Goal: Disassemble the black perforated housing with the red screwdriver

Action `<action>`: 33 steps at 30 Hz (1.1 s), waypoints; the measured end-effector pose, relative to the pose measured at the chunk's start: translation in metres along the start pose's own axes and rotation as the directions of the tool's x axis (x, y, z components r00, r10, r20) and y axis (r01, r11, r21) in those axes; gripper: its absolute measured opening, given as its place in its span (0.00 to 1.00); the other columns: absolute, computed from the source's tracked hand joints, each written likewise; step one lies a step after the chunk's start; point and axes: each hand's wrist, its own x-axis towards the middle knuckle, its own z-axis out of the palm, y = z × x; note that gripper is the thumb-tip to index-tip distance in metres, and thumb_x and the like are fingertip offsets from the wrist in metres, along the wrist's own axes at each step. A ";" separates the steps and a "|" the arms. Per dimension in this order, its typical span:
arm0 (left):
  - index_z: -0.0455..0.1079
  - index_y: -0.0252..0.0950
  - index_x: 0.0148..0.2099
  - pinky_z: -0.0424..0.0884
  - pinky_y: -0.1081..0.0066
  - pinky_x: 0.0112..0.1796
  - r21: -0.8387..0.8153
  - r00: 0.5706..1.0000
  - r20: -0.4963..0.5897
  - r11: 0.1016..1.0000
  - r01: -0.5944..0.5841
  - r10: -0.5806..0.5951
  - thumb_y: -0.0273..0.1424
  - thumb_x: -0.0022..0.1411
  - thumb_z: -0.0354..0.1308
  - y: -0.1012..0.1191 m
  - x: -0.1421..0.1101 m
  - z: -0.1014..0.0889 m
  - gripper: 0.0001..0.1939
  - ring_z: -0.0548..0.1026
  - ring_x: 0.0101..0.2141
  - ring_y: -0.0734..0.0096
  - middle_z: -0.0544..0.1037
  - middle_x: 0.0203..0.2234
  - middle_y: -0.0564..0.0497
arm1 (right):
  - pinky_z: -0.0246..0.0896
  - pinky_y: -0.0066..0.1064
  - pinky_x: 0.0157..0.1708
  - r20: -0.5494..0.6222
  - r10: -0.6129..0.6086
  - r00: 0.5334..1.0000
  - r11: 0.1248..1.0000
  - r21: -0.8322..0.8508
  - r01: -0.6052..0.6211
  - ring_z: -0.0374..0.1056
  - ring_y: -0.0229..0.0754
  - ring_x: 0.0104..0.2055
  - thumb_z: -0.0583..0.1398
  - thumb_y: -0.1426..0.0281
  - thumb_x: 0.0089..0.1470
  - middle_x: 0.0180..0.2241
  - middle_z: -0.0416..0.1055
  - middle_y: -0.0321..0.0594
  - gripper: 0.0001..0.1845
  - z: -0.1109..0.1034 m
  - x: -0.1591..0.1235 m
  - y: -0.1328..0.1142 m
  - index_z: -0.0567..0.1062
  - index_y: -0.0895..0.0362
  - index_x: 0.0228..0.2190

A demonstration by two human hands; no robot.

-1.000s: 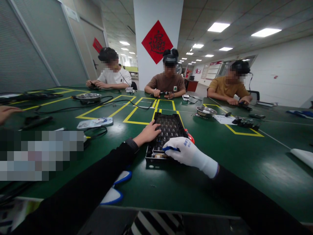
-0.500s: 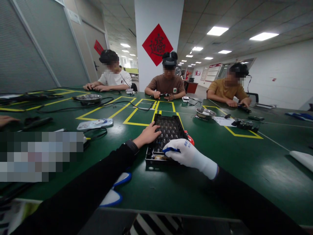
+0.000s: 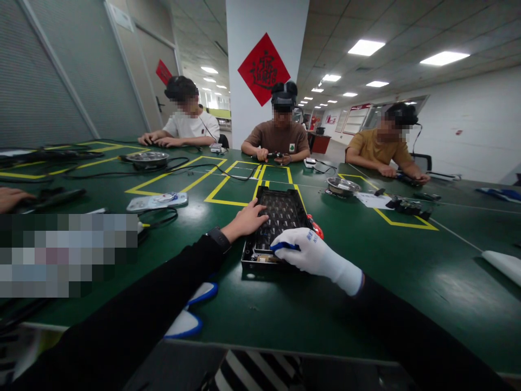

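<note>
A black tray-like chassis (image 3: 280, 209) with rows of small cells lies on the green table (image 3: 366, 260) in front of me. My bare left hand (image 3: 246, 220) rests on its left edge with fingers stretched flat. My right hand (image 3: 311, 254), in a white glove, is curled over the near right corner and pinches a thin blue tool (image 3: 284, 247). Something red (image 3: 316, 225) shows just behind the gloved hand.
A white-and-blue glove (image 3: 191, 312) lies under my left arm. Three people sit across the table, with metal bowls (image 3: 343, 185), cables and small black parts among yellow tape lines. Another person's hand (image 3: 10, 198) sits at far left, near a flat white packet (image 3: 157, 202).
Only the view has shifted slightly; both my hands stay where they were on the black chassis.
</note>
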 end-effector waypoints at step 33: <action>0.63 0.39 0.55 0.52 0.61 0.57 0.022 1.000 0.000 1.000 0.001 -0.001 0.45 0.57 0.46 0.001 0.000 -0.001 0.26 0.53 0.59 0.57 0.55 0.59 0.46 | 0.61 0.31 0.42 -0.017 -0.007 1.000 0.999 -0.047 0.006 0.69 0.38 0.38 0.56 0.69 0.53 0.35 0.74 0.39 0.10 0.001 -0.001 0.001 0.74 0.57 0.36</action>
